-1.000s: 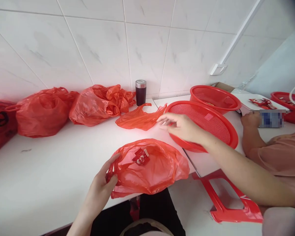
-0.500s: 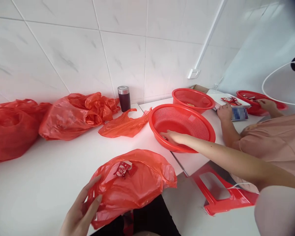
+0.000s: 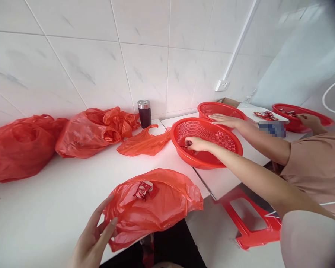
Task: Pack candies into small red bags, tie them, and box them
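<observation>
Wide round red perforated-plastic basket serves as the reference point. Right hand reaches inside it, toward its left wall, thumb and fingertips closed together on a small dark-red piece (too small to read as packet or scrap). Left hand lies to the near left of the basket, at the outer edge of a thin translucent red plastic bag; thumb and forefinger stand well parted, touching the film, and whether the hidden fingers clamp it I cannot tell. The bag spreads mouth-up in front and left of the basket, a crumpled red-and-white printed packet inside, its near side overhanging the edge of the white table. Slipping seems the likeliest trouble: with so much film past the edge, a slack left hand could let the bag slide lapward or its mouth fold in. The right hand's pinch looks small, so a snag on the basket wall might knock the piece loose. A co-worker's hand is at the basket's far rim (contact unclear); a push there could shift the basket, and the two forearms, near each other on its right, might bump.
</observation>
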`<state>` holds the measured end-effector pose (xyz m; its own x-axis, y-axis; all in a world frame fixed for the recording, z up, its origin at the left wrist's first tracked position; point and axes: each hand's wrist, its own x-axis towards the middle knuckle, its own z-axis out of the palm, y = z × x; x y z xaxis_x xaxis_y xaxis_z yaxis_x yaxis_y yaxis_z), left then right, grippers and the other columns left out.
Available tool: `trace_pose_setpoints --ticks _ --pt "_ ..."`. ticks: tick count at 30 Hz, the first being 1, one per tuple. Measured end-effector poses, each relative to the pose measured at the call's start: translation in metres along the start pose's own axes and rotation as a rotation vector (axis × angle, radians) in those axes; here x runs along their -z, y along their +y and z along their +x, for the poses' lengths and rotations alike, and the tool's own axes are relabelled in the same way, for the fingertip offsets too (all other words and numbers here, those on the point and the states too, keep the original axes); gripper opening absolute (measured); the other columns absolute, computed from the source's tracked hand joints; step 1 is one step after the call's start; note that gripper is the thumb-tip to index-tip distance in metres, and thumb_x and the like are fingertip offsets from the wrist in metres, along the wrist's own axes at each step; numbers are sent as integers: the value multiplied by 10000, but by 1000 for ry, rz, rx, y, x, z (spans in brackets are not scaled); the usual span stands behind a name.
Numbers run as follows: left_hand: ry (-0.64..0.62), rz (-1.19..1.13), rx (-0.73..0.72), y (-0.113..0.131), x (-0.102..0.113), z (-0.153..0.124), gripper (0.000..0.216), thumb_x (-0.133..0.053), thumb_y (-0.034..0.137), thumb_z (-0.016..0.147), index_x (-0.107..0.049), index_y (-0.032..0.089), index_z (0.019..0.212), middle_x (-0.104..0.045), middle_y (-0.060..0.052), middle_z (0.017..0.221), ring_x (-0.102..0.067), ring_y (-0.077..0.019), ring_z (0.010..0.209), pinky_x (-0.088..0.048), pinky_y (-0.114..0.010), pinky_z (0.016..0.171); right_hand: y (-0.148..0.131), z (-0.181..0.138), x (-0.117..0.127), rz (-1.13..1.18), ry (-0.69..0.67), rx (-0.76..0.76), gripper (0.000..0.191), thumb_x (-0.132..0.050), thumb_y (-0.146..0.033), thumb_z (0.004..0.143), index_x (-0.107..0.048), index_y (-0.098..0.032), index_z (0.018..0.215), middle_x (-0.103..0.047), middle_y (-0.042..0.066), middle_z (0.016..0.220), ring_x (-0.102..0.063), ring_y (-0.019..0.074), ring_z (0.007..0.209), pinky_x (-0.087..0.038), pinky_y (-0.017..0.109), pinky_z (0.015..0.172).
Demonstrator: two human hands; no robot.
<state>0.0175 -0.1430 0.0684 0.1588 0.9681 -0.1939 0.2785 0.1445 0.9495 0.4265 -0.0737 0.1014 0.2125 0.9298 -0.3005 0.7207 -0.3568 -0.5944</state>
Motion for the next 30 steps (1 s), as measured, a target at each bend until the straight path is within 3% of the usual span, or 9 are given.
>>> trace_pose_setpoints --ticks 6,10,12,15,18,20,24,27,30 --pt "21 -39 -16 -9 3 2 694 -620 572 763 -439 332 1388 -721 -10 993 -679 -208 842 -574 -280 774 -9 3 28 92 47 75 159 -585 -104 764 -517 -205 865 -596 -7 831 -603 114 672 -519 234 578" --pt "35 -48 12 -21 9 5 723 -647 556 760 -395 356 1407 -561 -33 1350 -670 -213 947 -573 -272 793 -49 -34 29 300 33 338 177 -552 -148 742 -499 -237 885 -572 -35 776 -599 109 648 -517 244 596" --pt "26 -112 28 -24 10 5 742 -681 525 747 -389 359 1409 -493 -45 1415 -658 -218 981 -573 -278 796 -75 -64 3 309 -103 472 201 -543 -168 751 -528 -250 934 -594 -29 800 -605 113 668 -517 257 629" --pt "-26 -282 60 -22 10 3 679 -707 454 754 -461 311 1370 -577 -64 1301 -643 -198 950 -570 -273 782 -102 -105 -58 156 -325 634 291 -561 -163 747 -577 -311 997 -620 -36 909 -605 123 772 -513 250 695" --pt "-15 -432 100 -11 14 0 549 -757 370 719 -610 242 1232 -672 -26 960 -581 -98 669 -552 -203 637 -102 -119 -111 -256 -270 691 405 -464 -183 843 -609 -411 1145 -588 11 1130 -625 178 848 -500 285 693" --pt "22 -499 105 -1 23 0 535 -783 321 687 -643 229 1195 -579 42 669 -447 -51 503 -508 -173 522 -94 -112 -123 -513 -207 628 540 -426 -147 849 -540 -465 1270 -556 66 1190 -631 255 881 -496 352 665" --pt "87 -525 36 16 40 0 610 -781 287 668 -614 243 1252 -403 91 517 -346 -40 434 -444 -150 429 -91 -97 -95 -518 -126 598 542 -447 -153 879 -494 -424 1346 -531 81 1264 -601 278 1021 -507 379 766" --pt "104 -505 -34 21 39 1 621 -774 317 681 -598 254 1273 -434 83 522 -395 -53 459 -462 -156 457 -109 -116 -59 -247 -120 743 350 -475 -233 926 -603 -326 1238 -604 31 1200 -601 191 1019 -494 309 856" --pt "119 -459 -51 21 29 0 657 -774 355 689 -568 268 1307 -562 45 638 -482 -77 541 -502 -174 524 -124 -155 -29 -10 0 950 258 -488 -251 943 -634 -283 1153 -661 16 1053 -620 144 916 -507 263 805"
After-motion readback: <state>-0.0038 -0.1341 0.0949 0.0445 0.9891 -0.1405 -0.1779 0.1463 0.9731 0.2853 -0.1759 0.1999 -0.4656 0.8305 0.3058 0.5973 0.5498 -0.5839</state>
